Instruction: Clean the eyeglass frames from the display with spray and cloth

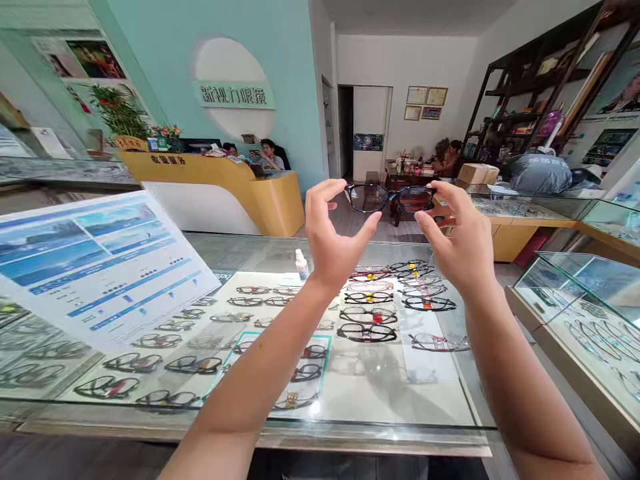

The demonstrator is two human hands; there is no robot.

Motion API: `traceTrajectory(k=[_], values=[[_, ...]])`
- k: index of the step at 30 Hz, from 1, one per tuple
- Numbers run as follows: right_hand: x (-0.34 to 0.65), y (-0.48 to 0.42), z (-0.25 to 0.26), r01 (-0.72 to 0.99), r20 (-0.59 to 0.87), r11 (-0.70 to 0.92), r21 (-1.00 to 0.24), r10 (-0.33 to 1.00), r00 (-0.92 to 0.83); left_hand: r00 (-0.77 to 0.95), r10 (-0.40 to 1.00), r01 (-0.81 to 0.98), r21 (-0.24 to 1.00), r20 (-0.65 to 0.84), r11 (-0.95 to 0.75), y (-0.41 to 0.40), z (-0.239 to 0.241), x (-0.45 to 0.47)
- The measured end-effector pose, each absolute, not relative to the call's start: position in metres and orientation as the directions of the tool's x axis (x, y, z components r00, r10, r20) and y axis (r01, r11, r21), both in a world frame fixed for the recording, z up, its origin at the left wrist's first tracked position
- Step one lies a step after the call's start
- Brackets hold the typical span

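Observation:
A pair of dark-framed eyeglasses point(391, 197) is held up in the air above the far edge of the glass display case point(350, 432). My left hand point(336, 230) pinches its left end, with the thumb below the lens. At the right end, the fingers of my right hand point(457, 233) are closed on the frame, the thumb near the lower rim. Through both lenses the floor and furniture behind show. Beneath my hands, several rows of eyeglasses point(367, 333) lie in the case.
A small white bottle point(301, 265) stands on the glass behind my left forearm. To the left, a printed sheet point(115, 260) is propped up. Another glass case point(590, 313) stands at the right. Farther back are a wooden counter point(273, 200) with people behind it and a cardboard box point(477, 174).

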State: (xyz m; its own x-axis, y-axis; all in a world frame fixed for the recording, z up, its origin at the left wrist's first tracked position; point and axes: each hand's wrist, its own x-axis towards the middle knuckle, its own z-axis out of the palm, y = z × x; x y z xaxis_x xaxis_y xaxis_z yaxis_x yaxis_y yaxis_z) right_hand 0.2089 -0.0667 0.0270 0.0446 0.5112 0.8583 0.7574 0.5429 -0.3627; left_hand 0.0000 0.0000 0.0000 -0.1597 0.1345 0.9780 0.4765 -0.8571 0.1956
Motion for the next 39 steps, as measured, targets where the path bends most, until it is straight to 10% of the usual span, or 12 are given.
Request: traceTrajectory(k=[39], values=[[0.200,-0.085,0.031,0.717,0.882,0.608,-0.340,0.472,0.018,-0.173,0.381,0.105,0.402,0.908,-0.910,0.018,-0.006,0.002]])
